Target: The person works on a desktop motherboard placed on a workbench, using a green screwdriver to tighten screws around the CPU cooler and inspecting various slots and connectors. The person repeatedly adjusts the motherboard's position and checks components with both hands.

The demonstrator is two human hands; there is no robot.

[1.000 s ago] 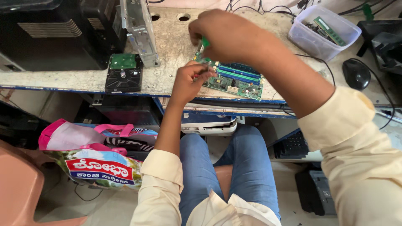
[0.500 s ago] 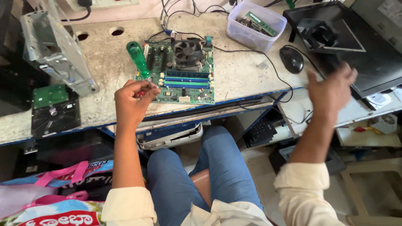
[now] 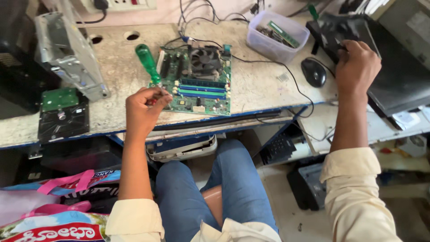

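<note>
A green motherboard (image 3: 197, 87) with a black cooler fan lies on the worn workbench (image 3: 260, 89). My left hand (image 3: 144, 107) grips the shaft end of a green-handled screwdriver (image 3: 148, 62) at the board's left edge, handle pointing away from me. My right hand (image 3: 357, 65) reaches far right and closes on a black plastic part (image 3: 329, 33) at the bench's right end, beside a dark flat panel (image 3: 398, 76).
A clear tub (image 3: 277, 36) with memory sticks stands at the back. A black mouse (image 3: 313, 71) lies right of the board, its cable trailing. A metal drive cage (image 3: 67, 49) and a hard drive (image 3: 62, 114) sit left. Bags (image 3: 53, 201) are by my left knee.
My right hand left the board, swung out to the right and now grips the black part. The left hand took over the screwdriver and stays at the board's left edge. The view shifted right.
</note>
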